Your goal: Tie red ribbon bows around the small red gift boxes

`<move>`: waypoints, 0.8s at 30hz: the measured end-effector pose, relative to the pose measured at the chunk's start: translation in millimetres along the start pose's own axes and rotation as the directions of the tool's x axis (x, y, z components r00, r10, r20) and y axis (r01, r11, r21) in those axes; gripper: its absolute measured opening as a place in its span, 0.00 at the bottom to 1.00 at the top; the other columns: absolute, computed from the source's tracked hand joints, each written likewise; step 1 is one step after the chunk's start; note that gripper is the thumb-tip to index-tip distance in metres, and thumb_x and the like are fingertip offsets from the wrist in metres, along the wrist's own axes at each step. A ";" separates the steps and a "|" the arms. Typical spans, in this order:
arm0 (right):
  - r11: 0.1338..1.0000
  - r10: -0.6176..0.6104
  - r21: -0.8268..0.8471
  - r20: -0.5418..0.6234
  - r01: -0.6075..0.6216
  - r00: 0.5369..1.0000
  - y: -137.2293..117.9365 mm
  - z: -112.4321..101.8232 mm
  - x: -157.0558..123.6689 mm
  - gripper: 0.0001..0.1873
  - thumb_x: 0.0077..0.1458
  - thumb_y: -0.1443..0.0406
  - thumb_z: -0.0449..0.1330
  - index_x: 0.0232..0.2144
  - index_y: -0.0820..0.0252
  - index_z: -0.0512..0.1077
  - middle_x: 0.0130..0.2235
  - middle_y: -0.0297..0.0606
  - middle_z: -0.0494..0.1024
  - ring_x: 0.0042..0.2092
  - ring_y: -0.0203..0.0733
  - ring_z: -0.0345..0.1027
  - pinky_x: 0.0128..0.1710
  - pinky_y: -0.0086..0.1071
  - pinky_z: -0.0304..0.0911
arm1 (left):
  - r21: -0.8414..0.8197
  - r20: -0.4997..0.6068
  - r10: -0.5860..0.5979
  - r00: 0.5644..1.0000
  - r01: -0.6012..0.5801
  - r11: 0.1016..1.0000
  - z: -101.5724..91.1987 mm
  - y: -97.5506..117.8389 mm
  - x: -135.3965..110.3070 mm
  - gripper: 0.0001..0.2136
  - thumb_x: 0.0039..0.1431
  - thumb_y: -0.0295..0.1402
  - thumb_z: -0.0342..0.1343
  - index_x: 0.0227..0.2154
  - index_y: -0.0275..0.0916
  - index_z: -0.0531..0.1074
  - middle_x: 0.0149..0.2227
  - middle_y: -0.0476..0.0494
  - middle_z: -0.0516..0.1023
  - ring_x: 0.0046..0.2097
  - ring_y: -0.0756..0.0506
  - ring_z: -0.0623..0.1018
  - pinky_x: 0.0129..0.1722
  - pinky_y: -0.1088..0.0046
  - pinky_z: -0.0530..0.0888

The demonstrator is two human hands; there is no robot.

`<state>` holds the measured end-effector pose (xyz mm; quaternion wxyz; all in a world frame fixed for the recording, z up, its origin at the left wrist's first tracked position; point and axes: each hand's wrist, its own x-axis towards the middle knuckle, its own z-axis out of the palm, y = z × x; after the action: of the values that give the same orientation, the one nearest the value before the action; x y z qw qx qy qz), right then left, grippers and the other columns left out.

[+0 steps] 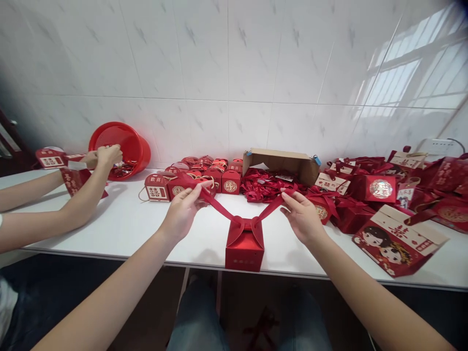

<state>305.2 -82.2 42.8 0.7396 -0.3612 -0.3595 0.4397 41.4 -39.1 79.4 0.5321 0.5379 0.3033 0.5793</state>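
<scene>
A small red gift box stands upright at the table's front edge, its curved top flaps folded together. A dark red ribbon runs through the top of the box, and its two ends spread apart in a V. My left hand pinches one end, up and to the left of the box. The other end is pinched between the fingertips of my right hand, up and to the right. Both stretches of ribbon look fairly taut, with no knot visible.
Behind lies a cardboard box spilling loose red ribbons. Several small red boxes line the wall. Finished-looking boxes and a larger printed box crowd the right. At left, a co-worker's hands work by a tipped red basket.
</scene>
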 end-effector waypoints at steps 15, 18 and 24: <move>0.878 -0.355 -0.239 0.257 0.415 0.899 -39.0 54.8 10.4 0.11 0.47 0.56 0.65 0.30 0.57 0.77 0.32 0.35 0.79 0.36 0.40 0.73 0.40 0.35 0.69 | 0.250 0.060 0.340 0.939 -0.344 0.905 54.1 29.3 10.1 0.15 0.49 0.44 0.61 0.33 0.35 0.77 0.33 0.43 0.81 0.37 0.46 0.78 0.40 0.71 0.73; 0.882 -0.359 -0.211 0.276 0.421 0.892 -36.7 53.8 11.9 0.13 0.45 0.57 0.67 0.34 0.56 0.77 0.36 0.35 0.80 0.39 0.41 0.73 0.42 0.36 0.69 | 0.259 0.059 0.294 0.954 -0.299 0.918 53.5 34.6 12.7 0.16 0.47 0.45 0.63 0.32 0.35 0.78 0.32 0.43 0.81 0.38 0.45 0.78 0.41 0.70 0.73; 0.876 -0.381 -0.202 0.264 0.438 0.886 -38.8 56.3 12.2 0.12 0.48 0.56 0.65 0.32 0.57 0.77 0.34 0.36 0.80 0.40 0.41 0.73 0.44 0.37 0.69 | 0.258 0.098 0.280 0.955 -0.296 0.920 53.4 40.0 16.0 0.18 0.47 0.47 0.62 0.32 0.36 0.78 0.34 0.43 0.81 0.38 0.45 0.78 0.42 0.70 0.72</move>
<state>276.9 -72.5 105.4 0.7197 -0.3189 -0.5599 0.2586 82.6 -45.8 133.8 0.3716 0.6607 0.2811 0.5885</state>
